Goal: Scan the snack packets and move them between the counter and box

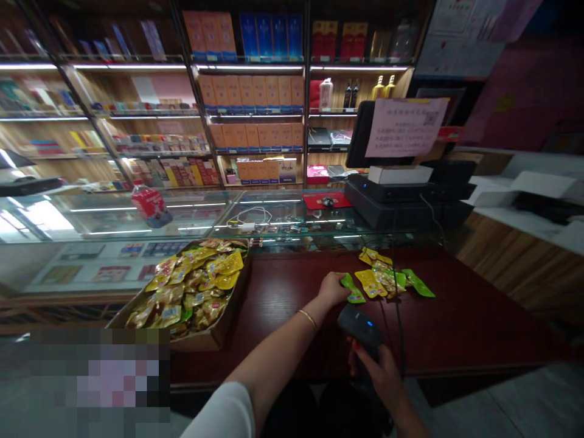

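My left hand (334, 288) reaches out over the dark red tabletop (283, 304), its fingers closed on a small green snack packet (353, 288). In my right hand (376, 365) is a black barcode scanner (361, 327) with a small blue light on top, held near the table's front edge. Just right of the green packet lies a loose group of yellow packets (370, 284) and green packets (418, 283). A scanner cable (396, 304) runs up across this group. On the left, an open cardboard box (224, 328) is heaped with yellow and gold packets (196, 283).
Behind the table runs a glass display counter (191, 213) bearing a red-labelled bottle (148, 204), a white cable (250, 218) and a mouse (327, 202) on a red mat. A monitor (362, 134) with a paper sign stands at the back right. Shelves of boxes (250, 91) line the wall.
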`<state>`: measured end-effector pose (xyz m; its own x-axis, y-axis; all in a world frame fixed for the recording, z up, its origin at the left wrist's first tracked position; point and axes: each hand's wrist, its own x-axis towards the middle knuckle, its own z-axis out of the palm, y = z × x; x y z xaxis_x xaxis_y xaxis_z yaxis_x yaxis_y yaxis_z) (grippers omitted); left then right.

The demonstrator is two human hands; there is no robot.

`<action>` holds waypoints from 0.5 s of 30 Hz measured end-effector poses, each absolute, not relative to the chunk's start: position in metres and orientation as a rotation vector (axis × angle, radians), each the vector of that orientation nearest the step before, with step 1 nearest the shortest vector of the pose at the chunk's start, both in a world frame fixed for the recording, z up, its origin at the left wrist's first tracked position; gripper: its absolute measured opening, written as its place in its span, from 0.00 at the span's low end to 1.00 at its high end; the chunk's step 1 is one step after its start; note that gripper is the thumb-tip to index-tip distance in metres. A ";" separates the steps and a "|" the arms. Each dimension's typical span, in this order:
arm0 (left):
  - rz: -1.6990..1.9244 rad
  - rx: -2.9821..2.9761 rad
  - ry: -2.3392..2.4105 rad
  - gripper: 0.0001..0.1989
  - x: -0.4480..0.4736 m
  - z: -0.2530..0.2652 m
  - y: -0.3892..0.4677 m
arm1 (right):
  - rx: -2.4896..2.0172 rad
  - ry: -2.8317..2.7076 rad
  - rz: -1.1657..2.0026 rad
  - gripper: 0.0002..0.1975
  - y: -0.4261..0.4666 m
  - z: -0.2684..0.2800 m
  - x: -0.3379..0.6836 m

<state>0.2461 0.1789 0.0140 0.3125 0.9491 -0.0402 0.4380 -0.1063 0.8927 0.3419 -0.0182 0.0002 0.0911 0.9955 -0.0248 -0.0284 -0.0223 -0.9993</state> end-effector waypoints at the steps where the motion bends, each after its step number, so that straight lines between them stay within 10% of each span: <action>1: 0.696 1.706 1.237 0.21 0.259 0.014 0.183 | -1.255 -1.105 1.175 0.32 -0.018 0.000 0.342; 11: 0.643 1.876 1.172 0.41 0.260 0.052 0.170 | -1.393 -0.978 1.097 0.34 -0.025 -0.015 0.359; 15: 0.851 2.146 1.434 0.29 0.124 0.104 0.130 | -1.347 -0.919 1.232 0.33 -0.020 -0.011 0.358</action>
